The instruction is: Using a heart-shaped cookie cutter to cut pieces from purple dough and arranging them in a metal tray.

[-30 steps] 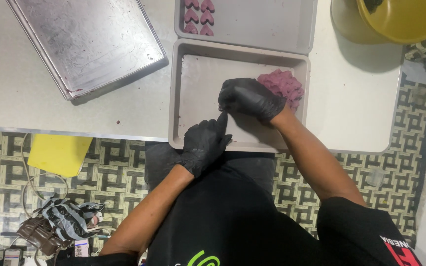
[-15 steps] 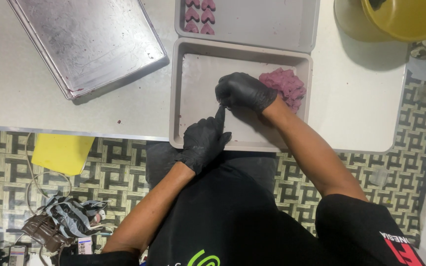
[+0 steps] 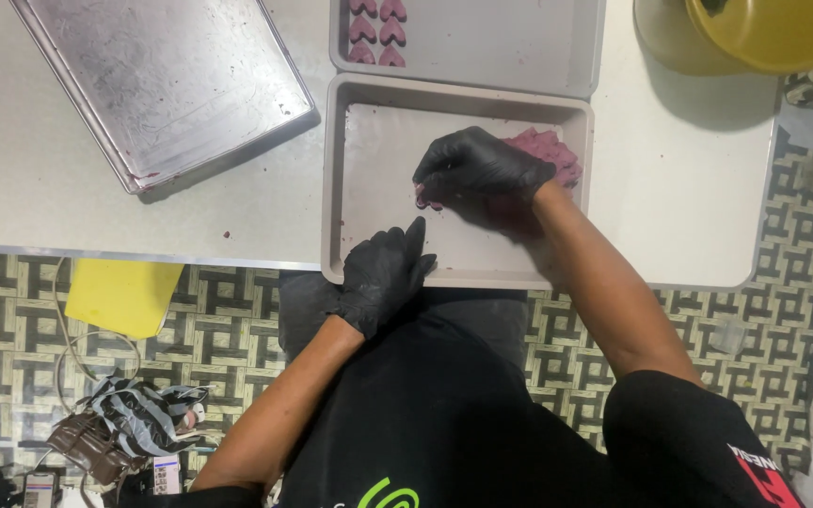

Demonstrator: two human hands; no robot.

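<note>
Fingertips of right hand (image 3: 482, 169) pinch purple piece (image 3: 422, 200) beside heap (image 3: 548, 150); left hand (image 3: 383, 273) loosely spread

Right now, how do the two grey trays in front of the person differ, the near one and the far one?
The near tray holds a loose heap of purple pieces at its right end, while the far tray has purple heart shapes set in neat rows at its left. Both gloved hands are at the near tray, the right hand inside it and the left hand on its front rim; nothing touches the far tray. Both are grey, rectangular and mostly bare.
</note>
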